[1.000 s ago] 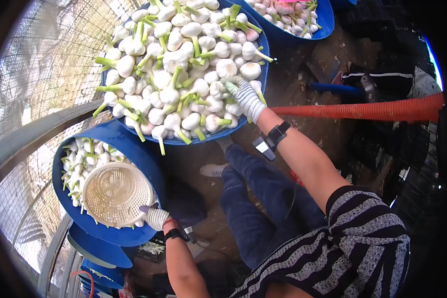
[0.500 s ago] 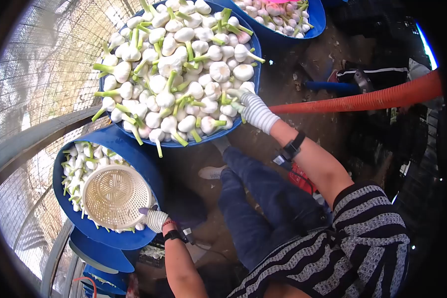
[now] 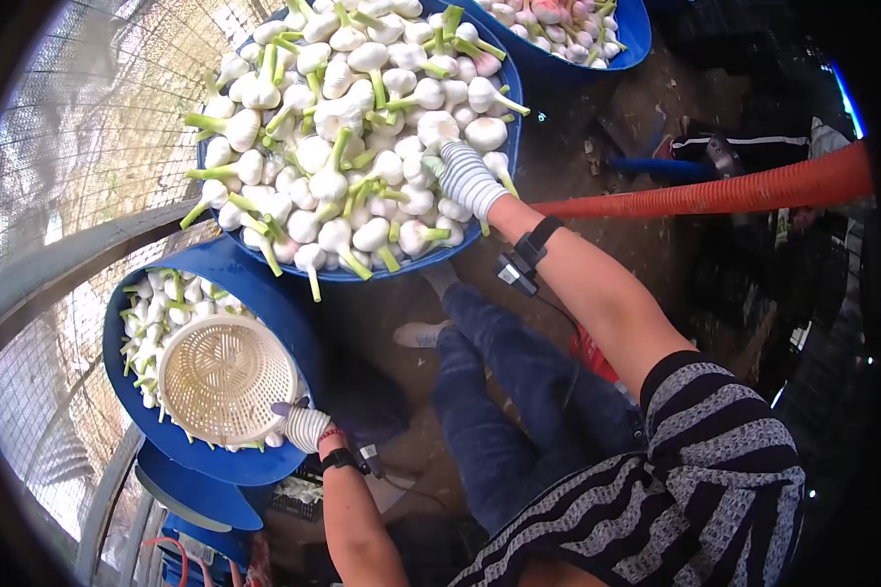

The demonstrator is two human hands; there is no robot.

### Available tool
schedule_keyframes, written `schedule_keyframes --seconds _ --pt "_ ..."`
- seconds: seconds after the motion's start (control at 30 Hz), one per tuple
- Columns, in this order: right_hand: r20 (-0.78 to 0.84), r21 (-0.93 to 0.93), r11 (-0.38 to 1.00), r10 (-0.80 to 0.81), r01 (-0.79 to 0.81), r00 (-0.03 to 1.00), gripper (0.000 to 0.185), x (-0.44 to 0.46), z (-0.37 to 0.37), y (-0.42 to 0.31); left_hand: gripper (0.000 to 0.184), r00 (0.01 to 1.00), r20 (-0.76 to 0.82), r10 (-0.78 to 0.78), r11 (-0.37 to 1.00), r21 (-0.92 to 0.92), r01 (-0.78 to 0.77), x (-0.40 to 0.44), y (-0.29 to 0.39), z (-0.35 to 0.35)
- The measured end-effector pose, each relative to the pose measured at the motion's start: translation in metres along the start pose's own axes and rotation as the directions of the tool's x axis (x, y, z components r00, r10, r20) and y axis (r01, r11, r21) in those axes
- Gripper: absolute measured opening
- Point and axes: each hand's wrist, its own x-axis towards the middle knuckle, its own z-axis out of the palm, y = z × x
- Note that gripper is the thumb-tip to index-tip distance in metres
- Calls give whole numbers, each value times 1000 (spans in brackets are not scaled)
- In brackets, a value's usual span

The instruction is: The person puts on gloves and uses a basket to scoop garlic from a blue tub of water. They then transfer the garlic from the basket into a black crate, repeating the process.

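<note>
White garlic bulbs (image 3: 333,117) with cut green stems heap a large blue tub (image 3: 423,264) at the top. My right hand (image 3: 468,183), in a striped white glove, lies on the heap's right side. Its fingers reach out and touch a round bulb (image 3: 438,127), covering its lower edge; the fingertips are partly hidden among the bulbs. My left hand (image 3: 303,427), also gloved, is closed on the near right rim of a cream perforated plastic basket (image 3: 230,377). That basket sits on garlic inside a second blue tub (image 3: 206,468) at lower left.
A third blue tub (image 3: 636,34) of pinkish garlic stands at the upper right. An orange-red corrugated hose (image 3: 715,196) runs in from the right. Wire mesh (image 3: 98,127) and a metal rail (image 3: 78,264) border the left side. More blue containers (image 3: 201,499) sit at lower left.
My right hand has moved left and up over the heap, from the tub's right edge to the round bulb. My left hand keeps its hold on the basket rim.
</note>
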Motion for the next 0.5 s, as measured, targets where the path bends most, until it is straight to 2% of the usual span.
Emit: schedule_keyframes --seconds 0.03,0.07,0.1,0.13,0.2,0.23,0.27,0.3,0.37,0.4,0.43,0.47,0.5 --pt "17 191 978 86 -88 996 21 -7 -7 -4 80 1000 2 4 1000 1 -4 3 -3 2" --pt "12 193 977 90 -91 996 21 -20 -19 -6 82 999 -20 -25 999 45 26 8 -8 6" --pt "244 570 784 124 -245 962 23 -40 -36 -12 84 998 -46 -53 995 87 57 13 -10 6" --pt "457 788 440 50 -430 888 25 -63 -51 -9 84 998 -44 -51 995 89 54 9 -3 2" --pt "580 721 480 -26 -499 814 29 -121 -92 23 83 999 20 -28 997 75 26 -9 11 -6" --pt "586 659 463 178 -593 790 31 -154 -108 42 83 992 110 -65 996 71 57 0 5 -8" --pt "572 597 426 369 -680 733 35 -178 -112 57 83 991 114 -68 996 68 60 -1 6 -9" --pt "572 592 434 368 -680 733 35 -186 -108 63 83 991 101 -90 994 78 82 -3 8 -9" --pt "356 374 766 401 -522 844 42 -188 -94 79 83 989 81 -120 991 73 114 -3 13 -5" --pt "253 215 875 379 -433 890 47 -189 -87 87 84 992 73 -101 992 89 95 -1 12 -5" --pt "159 39 936 339 -349 927 52 -190 -86 77 84 994 68 -81 990 117 73 0 7 -7" --pt "140 -104 994 -6 21 990 50 -164 -72 69 84 994 66 -85 991 105 78 9 -3 -3" --pt "198 -84 996 56 -40 979 49 -136 -67 13 83 997 37 -73 993 95 69 19 -15 2"
